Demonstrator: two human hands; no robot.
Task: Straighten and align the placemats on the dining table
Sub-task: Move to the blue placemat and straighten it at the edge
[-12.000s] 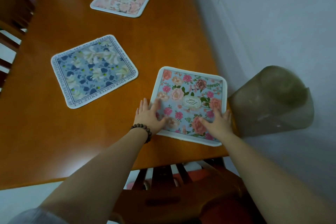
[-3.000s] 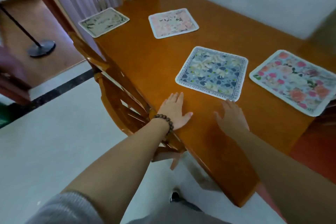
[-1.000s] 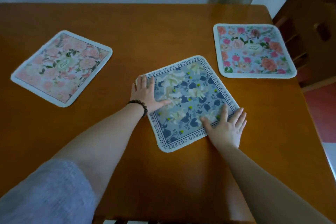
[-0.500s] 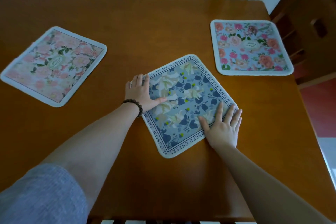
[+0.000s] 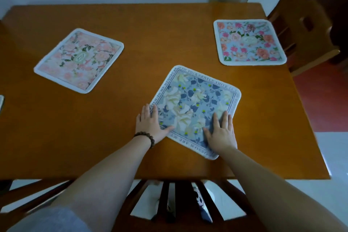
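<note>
While both flat hands [image 5: 221,133] press it, the blue placemat [image 5: 195,109] lies skewed, diamond-wise.

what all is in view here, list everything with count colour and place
blue placemat: 1, blue with white flowers and a lettered border, centre near edge, skewed
pink placemat: 1, pale pink floral, left, skewed
rose placemat: 1, light blue with pink roses, far right, square to the edge
mat edge: 1, pale, cut off at left border
table: 1, orange-brown wood
chairs: 2, brown wood, one at the near edge, one right
bead bracelet: 1, dark, left wrist
left hand: flat on blue placemat's left corner
right hand: flat on its near corner
</note>
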